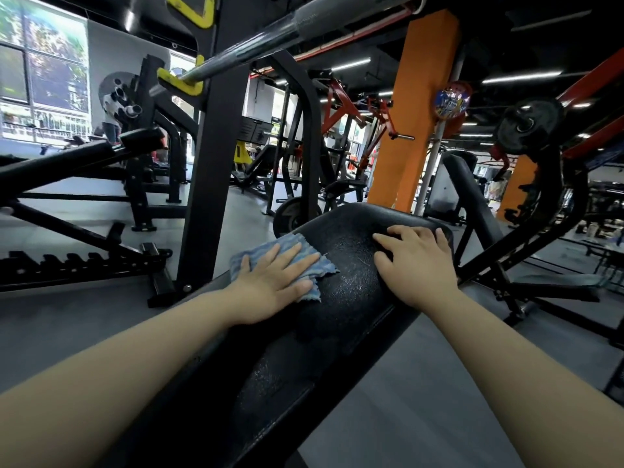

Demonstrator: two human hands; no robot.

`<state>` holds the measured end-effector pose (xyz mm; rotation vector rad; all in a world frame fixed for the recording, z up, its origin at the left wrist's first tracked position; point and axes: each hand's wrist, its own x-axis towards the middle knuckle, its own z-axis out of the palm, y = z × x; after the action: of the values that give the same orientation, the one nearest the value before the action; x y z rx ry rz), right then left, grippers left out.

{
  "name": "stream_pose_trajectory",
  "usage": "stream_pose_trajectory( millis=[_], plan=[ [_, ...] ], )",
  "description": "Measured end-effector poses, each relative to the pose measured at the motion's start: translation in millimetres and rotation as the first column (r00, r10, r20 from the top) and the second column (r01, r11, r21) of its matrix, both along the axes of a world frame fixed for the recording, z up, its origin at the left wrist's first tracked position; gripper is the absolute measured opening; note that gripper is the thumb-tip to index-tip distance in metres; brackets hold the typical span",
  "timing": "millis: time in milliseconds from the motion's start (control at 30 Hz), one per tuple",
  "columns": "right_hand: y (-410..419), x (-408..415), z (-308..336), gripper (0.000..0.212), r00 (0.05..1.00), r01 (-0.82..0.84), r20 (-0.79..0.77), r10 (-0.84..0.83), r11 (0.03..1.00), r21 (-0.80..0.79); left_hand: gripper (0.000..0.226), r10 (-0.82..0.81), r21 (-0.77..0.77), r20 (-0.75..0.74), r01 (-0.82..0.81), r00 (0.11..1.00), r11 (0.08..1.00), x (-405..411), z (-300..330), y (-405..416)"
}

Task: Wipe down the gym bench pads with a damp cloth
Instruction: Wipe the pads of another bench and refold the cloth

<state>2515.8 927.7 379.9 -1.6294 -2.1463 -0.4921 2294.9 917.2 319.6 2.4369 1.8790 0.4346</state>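
Bench pad (347, 285) | left hand (273, 288) flat, grip wide, pressing cloth (270, 255) | right hand (417, 261) flat, holding nothing

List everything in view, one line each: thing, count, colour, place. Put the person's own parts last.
bench pad: one, black, centre, wet sheen on top
cloth: one, blue striped, on the pad's left edge
barbell: one, silver, overhead on yellow hooks
rack upright: one, black, left of the pad
adjustable bench: one, black, far left
pillars: two, orange, right background
weight plate: one, black, upper right
floor: grey, below
left hand: one, flat, pressing the cloth
right hand: one, resting on the pad's right side
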Motion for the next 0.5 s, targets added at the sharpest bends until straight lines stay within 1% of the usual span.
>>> stream_pose_trajectory(
  millis=[33,67,100,133,167,200,233,267,300,333,400,500],
  plan=[
    [0.1,0.0,-0.4,0.044,1.000,0.003,0.003,-0.003,1.000,0.003,0.058,0.015,0.021,-0.014,-0.015,1.000,1.000,-0.2,4.2,11.9],
    [0.2,0.3,-0.7,0.044,1.000,0.004,0.005,-0.004,1.000,0.006,0.056,0.022,0.042,-0.017,-0.022,1.000,0.999,-1.8,6.8,24.2],
    [0.3,0.1,-1.3,0.044,1.000,0.004,0.006,-0.004,1.000,0.007,0.060,0.019,0.055,-0.015,-0.019,1.000,0.998,-4.3,7.4,36.1],
    [0.9,-0.3,-1.0,0.044,1.000,0.003,0.004,-0.003,1.000,0.006,0.072,0.000,0.072,0.006,0.000,1.000,0.997,-7.4,8.1,46.3],
    [1.3,-0.6,-0.9,0.044,1.000,0.003,0.003,-0.003,1.000,0.003,0.085,-0.028,0.098,0.060,0.022,0.998,0.995,-10.0,8.7,54.9],
    [1.9,-1.2,-0.9,0.044,1.000,0.005,-0.002,-0.005,1.000,0.001,0.092,-0.034,0.105,0.125,0.021,0.992,0.994,-12.1,9.9,62.7],
    [2.5,-1.5,-0.9,0.044,1.000,0.008,-0.008,-0.008,1.000,0.002,0.089,-0.026,0.099,0.183,0.008,0.983,0.995,-12.0,11.4,70.1],
    [2.8,-1.6,-1.2,0.044,1.000,0.007,-0.015,-0.007,1.000,0.006,0.081,-0.001,0.079,0.232,-0.018,0.973,0.997,-11.2,12.4,76.5],
    [3.2,-1.9,-1.0,0.044,1.000,0.005,-0.025,-0.005,1.000,0.011,0.074,0.031,0.064,0.264,-0.050,0.964,0.997,-9.7,14.8,81.4],
    [3.4,-1.7,-0.6,0.043,0.999,0.002,-0.038,-0.001,1.000,0.017,0.073,0.059,0.054,0.274,-0.077,0.960,0.996,-8.1,16.9,85.7],
    [3.3,-1.0,0.0,0.042,0.998,-0.004,-0.058,0.005,1.000,0.023,0.076,0.089,0.029,0.247,-0.099,0.965,0.995,-4.0,18.7,85.6],
    [2.3,-0.6,-0.5,0.041,0.997,-0.010,-0.080,0.012,1.000,0.021,0.062,0.077,0.024,0.159,-0.082,0.984,0.996,9.2,17.1,63.2]
  ],
)
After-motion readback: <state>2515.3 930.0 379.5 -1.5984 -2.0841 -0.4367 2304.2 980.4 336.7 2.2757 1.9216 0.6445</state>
